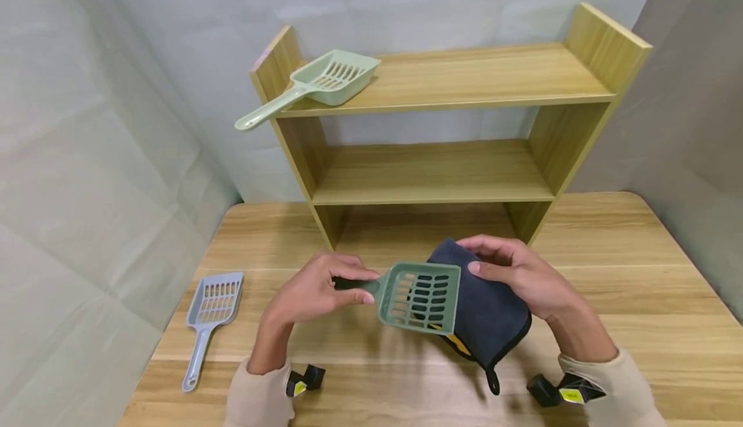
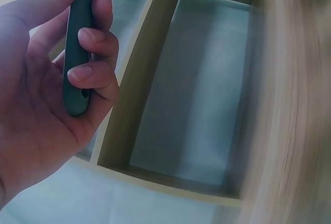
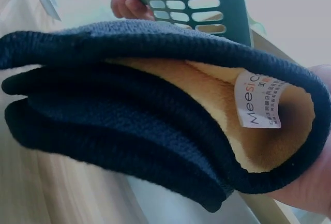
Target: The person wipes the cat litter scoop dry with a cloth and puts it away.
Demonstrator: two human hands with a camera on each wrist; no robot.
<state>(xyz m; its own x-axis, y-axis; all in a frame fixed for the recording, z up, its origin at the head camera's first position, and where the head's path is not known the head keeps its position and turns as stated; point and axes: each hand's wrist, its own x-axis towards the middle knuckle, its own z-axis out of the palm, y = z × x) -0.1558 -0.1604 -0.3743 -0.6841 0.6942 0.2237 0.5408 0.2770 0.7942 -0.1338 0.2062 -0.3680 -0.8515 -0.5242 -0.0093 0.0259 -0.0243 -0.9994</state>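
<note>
My left hand (image 1: 327, 288) grips the handle of a dark green slotted litter scoop (image 1: 418, 298), its fingers curled round the handle (image 2: 77, 63) in the left wrist view. The scoop is held over the table, its slotted head pointing right. In my right hand (image 1: 516, 272) is a folded cloth (image 1: 490, 314), dark blue-grey outside with black edging and a hanging loop. The thumb lies on its upper face. The scoop's head overlaps the cloth's left part in the head view. The right wrist view shows the cloth's yellow inner side and a white printed label (image 3: 258, 100).
A wooden shelf unit (image 1: 435, 198) stands at the back of the table (image 1: 627, 285). A pale green litter scoop (image 1: 336, 79) rests on its top board, the handle jutting past the front left. A blue-grey scoop (image 1: 215, 304) lies at the table's left edge.
</note>
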